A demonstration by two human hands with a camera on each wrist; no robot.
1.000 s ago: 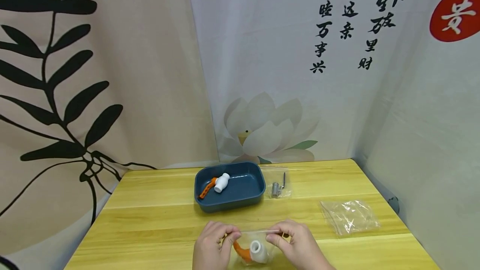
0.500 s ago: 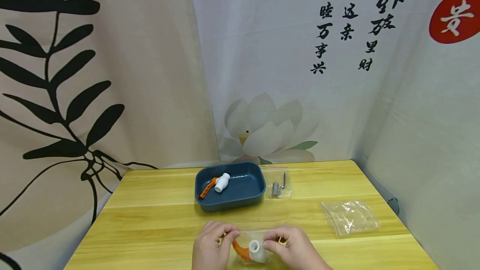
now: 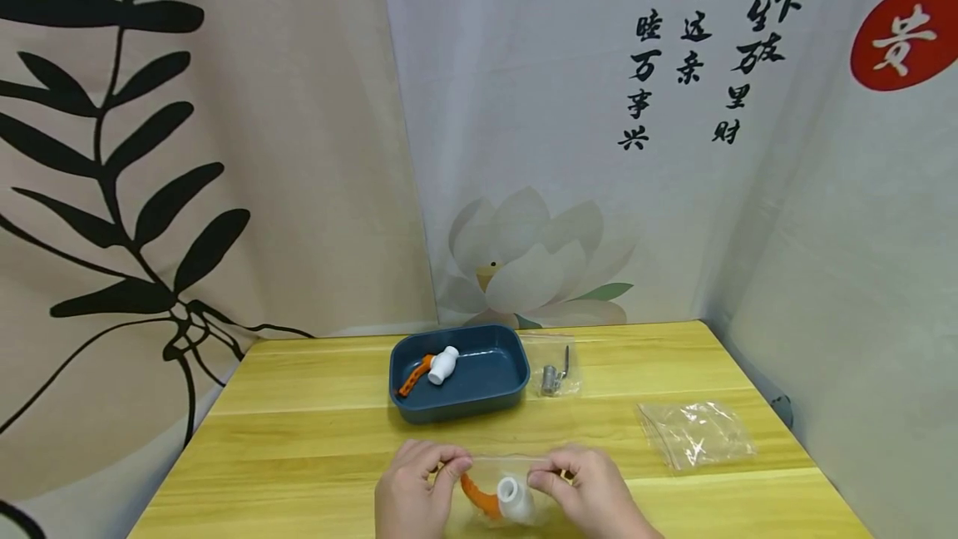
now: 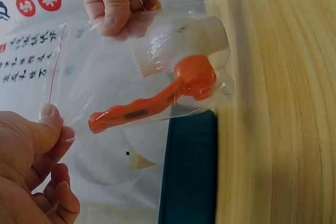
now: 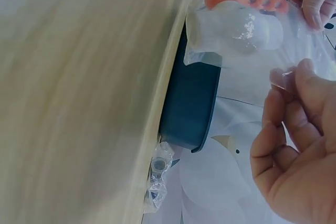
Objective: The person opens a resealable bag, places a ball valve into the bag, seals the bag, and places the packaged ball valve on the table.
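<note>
Between my two hands, near the front edge of the table, is a clear zip bag (image 4: 100,77) with a white plastic ball valve (image 4: 184,38) in it. The valve's orange lever handle (image 4: 149,107) lies toward my left hand (image 3: 421,491). Thumb and index finger of that hand pinch one top corner of the bag, by the red zip line seen in the left wrist view. My right hand (image 3: 595,493) pinches the bag's other side beside the white body, thumb against fingers. The valve hangs in the lower part of the bag.
Behind the hands stands a dark blue tray (image 3: 479,406) holding another white valve (image 3: 444,365) with an orange handle. To its right lies a small bag with grey metal parts (image 3: 550,379). A crumpled clear bag (image 3: 698,435) rests at the right.
My right hand dips in along the bag's side, then lifts slightly back. The left hand shifts a little left, and the bag's top edge looks drawn out straighter.
</note>
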